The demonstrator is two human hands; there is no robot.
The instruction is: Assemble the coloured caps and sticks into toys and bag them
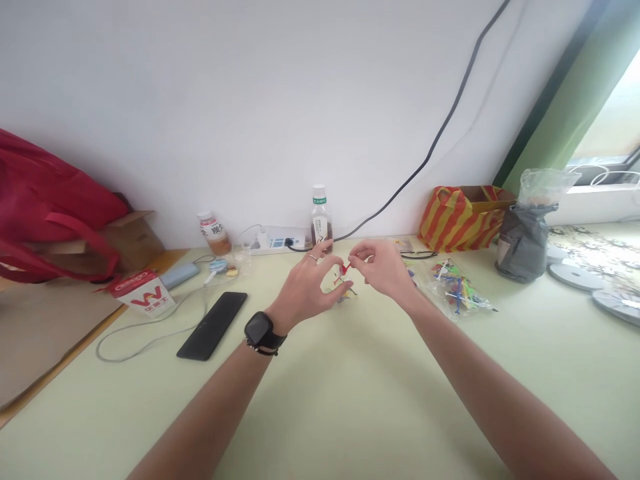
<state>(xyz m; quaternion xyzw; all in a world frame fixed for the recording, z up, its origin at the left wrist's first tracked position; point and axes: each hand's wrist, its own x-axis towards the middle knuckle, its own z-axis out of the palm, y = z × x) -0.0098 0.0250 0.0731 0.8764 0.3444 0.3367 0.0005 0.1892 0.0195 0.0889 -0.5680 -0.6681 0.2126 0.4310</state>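
Note:
My right hand [384, 268] pinches a small red plastic piece [346, 268] between thumb and fingertips, a little above the table. Facing it from the left, my left hand [306, 285] has its thumb and forefinger apart in a wide curve, with a ring on one finger. Between the two hands, a little cluster of coloured plastic pieces [344, 297] shows on the table, too small to make out exactly. Just right of my right hand lies a clear bag [457, 290] with several colourful plastic pieces. My right wrist hides part of that bag's left side.
A black phone-like slab [213, 327] and a cable [145, 355] lie left. Behind stand a dark-drink bottle [320, 217], a power strip [280, 241] and another bottle [215, 233]. At right are a striped bag [463, 220], a grey bag [523, 247] and grey discs [575, 277].

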